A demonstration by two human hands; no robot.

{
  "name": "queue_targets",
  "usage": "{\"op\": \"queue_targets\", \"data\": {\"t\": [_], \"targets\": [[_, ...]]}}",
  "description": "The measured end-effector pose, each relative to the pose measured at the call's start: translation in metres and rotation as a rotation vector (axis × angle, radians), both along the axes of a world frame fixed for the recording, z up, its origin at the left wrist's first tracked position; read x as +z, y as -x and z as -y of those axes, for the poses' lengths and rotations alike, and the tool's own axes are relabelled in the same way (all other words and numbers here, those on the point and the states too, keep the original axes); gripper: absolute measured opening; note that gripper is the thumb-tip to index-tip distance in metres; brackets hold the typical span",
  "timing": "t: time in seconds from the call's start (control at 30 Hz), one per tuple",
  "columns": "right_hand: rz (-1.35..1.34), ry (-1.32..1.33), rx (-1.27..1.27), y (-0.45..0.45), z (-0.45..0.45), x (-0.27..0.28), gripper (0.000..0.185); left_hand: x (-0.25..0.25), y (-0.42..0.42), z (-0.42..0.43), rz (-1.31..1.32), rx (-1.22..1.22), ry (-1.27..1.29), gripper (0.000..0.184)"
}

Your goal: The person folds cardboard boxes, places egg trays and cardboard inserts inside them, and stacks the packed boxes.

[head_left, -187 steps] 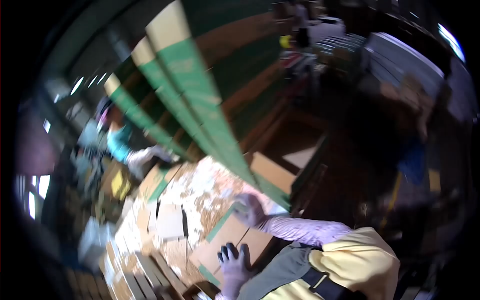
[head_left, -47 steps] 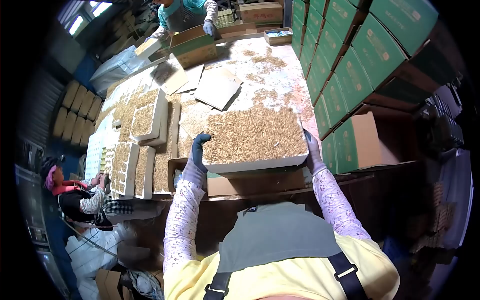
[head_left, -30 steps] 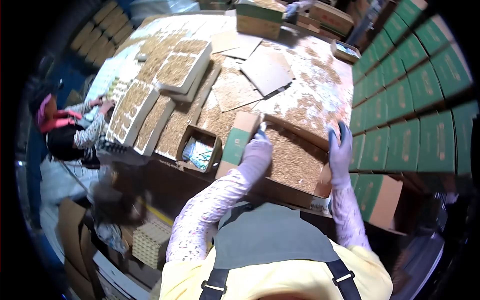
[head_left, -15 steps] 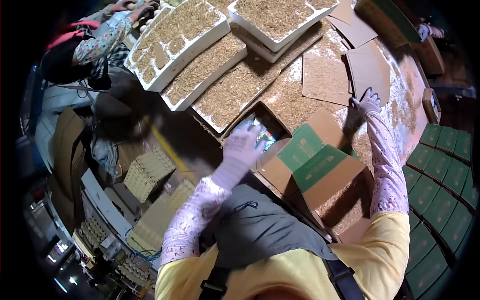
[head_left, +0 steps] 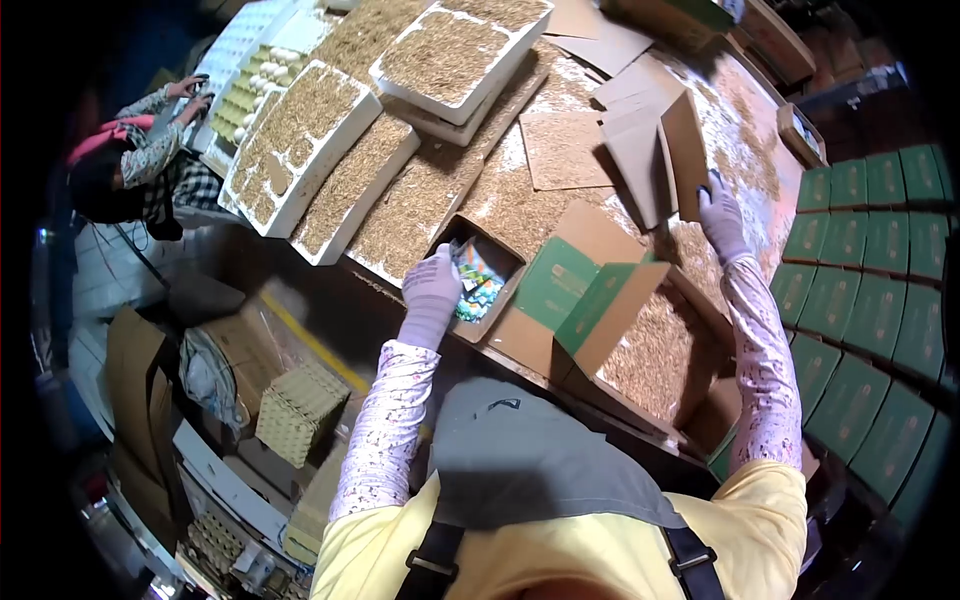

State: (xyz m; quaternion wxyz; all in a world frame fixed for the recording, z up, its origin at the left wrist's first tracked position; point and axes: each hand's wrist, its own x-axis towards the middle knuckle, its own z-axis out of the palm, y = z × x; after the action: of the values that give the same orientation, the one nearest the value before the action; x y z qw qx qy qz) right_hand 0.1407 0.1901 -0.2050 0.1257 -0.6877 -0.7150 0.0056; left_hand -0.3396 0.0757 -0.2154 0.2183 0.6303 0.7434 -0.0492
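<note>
My right hand [head_left: 722, 218], in a pale glove with dark fingertips, grips the lower edge of a brown cardboard sheet [head_left: 686, 155], which is lifted at an angle. Beside it lie more flat cardboard sheets [head_left: 632, 115]. My left hand [head_left: 433, 287], gloved too, is closed at the left rim of a small carton [head_left: 505, 312], its fingers on a colourful packet [head_left: 468, 262]. More packets [head_left: 482, 298] lie in that carton. Between my hands stands a green and brown carton [head_left: 610, 365] with its flaps raised and wood shavings [head_left: 660, 350] inside.
White foam trays of shavings [head_left: 462, 60] stand at the back left. Green cartons [head_left: 860, 300] are stacked at right. A co-worker [head_left: 125, 170] handles trays at far left, near eggs [head_left: 275, 75]. Pulp trays [head_left: 300, 412] are piled below left.
My right hand has raised a cardboard sheet that lay flat. My left hand has moved from over the packets to the small carton's left side and closed. The whole view has shifted.
</note>
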Motion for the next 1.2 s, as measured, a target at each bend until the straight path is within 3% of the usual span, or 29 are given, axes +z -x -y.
{"op": "queue_targets", "data": {"t": [0.03, 0.07, 0.13, 0.2, 0.23, 0.27, 0.33, 0.37, 0.4, 0.43, 0.5, 0.53, 0.6, 0.67, 0.7, 0.8, 0.83, 0.93, 0.97, 1.0, 1.03, 1.07, 1.13, 1.17, 1.2], "targets": [[-0.276, 0.211, -0.205, -0.002, 0.02, 0.025, 0.048, 0.015, 0.0, 0.006, 0.015, 0.047, -0.027, 0.027], [-0.352, 0.198, -0.239, -0.006, 0.044, 0.047, 0.05, 0.033, -0.001, 0.009, 0.041, 0.107, -0.031, 0.025], [-0.36, -0.121, -0.138, -0.016, 0.096, 0.085, 0.053, 0.035, -0.004, 0.02, 0.086, -0.041, -0.636, 0.024], [-0.568, -0.172, -0.188, 0.004, 0.157, 0.152, 0.053, 0.106, -0.066, 0.026, 0.566, 0.011, -0.865, 0.026], [-0.611, -0.269, -0.129, 0.021, 0.19, 0.176, 0.052, 0.119, -0.102, 0.033, 0.679, -0.299, -0.881, 0.027], [-0.451, -0.402, -0.039, 0.031, 0.226, 0.179, 0.051, 0.136, -0.137, 0.043, 0.773, -0.605, -0.9, 0.029], [-0.145, -0.071, 0.31, 0.046, 0.288, 0.18, 0.05, 0.174, -0.176, 0.068, 0.414, -0.942, -0.583, 0.036], [-0.041, 0.078, 0.5, 0.054, 0.319, 0.18, 0.05, 0.151, -0.175, 0.07, 0.442, -0.809, -0.6, 0.038], [0.042, 0.265, 0.482, 0.05, 0.341, 0.151, 0.052, 0.118, -0.166, 0.062, 0.468, -0.675, -0.621, 0.039], [0.044, 0.269, 0.317, 0.05, 0.358, 0.142, 0.055, 0.104, -0.148, 0.054, 0.626, -0.46, -0.595, 0.043], [-0.34, 0.151, 0.202, 0.065, 0.326, 0.151, 0.053, 0.08, -0.12, 0.034, 1.061, 0.03, -0.297, 0.04], [-0.548, 0.108, 0.148, 0.082, 0.308, 0.151, 0.052, 0.088, -0.118, 0.034, 1.162, 0.085, -0.191, 0.037], [-0.425, 0.346, 0.196, 0.106, 0.262, 0.137, 0.057, 0.068, -0.118, 0.03, 1.211, 0.002, -0.066, 0.042], [-0.074, 0.419, 0.255, 0.116, 0.239, 0.087, 0.068, 0.023, -0.116, 0.02, 1.196, -0.138, 0.021, 0.041], [-0.012, 0.578, 0.225, 0.12, 0.229, 0.076, 0.073, 0.034, -0.124, 0.027, 1.174, -0.067, 0.11, 0.042], [-0.088, 0.594, 0.189, 0.119, 0.219, 0.079, 0.079, 0.033, -0.134, 0.035, 1.247, 0.14, 0.351, 0.049], [-0.12, 0.613, 0.203, 0.115, 0.218, 0.083, 0.079, 0.026, -0.134, 0.034, 1.29, 0.199, 0.425, 0.051], [-0.682, 0.34, 0.246, 0.084, 0.242, 0.087, 0.07, 0.012, -0.143, 0.022, 1.432, 0.284, 0.601, 0.058], [-0.754, 0.105, 0.088, 0.07, 0.261, 0.105, 0.053, -0.012, -0.15, 0.019, 1.47, 0.246, 0.584, 0.066], [-0.816, -0.123, -0.071, 0.051, 0.286, 0.122, 0.037, -0.03, -0.162, 0.016, 1.3, 0.13, 0.557, 0.075], [-1.082, -0.276, -0.339, 0.016, 0.309, 0.09, 0.033, -0.048, -0.174, 0.014, 1.129, 0.016, 0.532, 0.084], [-1.195, -0.381, -0.653, 0.005, 0.339, 0.123, 0.031, -0.023, -0.191, 0.021, 1.015, -0.003, 0.537, 0.092], [-1.452, -0.42, -0.866, -0.062, 0.392, 0.038, 0.026, 0.033, -0.225, 0.036, 0.788, -0.047, 0.559, 0.109], [-1.809, -0.15, -0.901, -0.07, 0.407, 0.014, 0.03, 0.013, -0.224, 0.031, 0.732, -0.11, 0.418, 0.109], [-1.781, 0.137, -1.086, -0.054, 0.396, 0.032, 0.04, -0.007, -0.222, 0.026, 0.678, -0.175, 0.273, 0.108]]}}
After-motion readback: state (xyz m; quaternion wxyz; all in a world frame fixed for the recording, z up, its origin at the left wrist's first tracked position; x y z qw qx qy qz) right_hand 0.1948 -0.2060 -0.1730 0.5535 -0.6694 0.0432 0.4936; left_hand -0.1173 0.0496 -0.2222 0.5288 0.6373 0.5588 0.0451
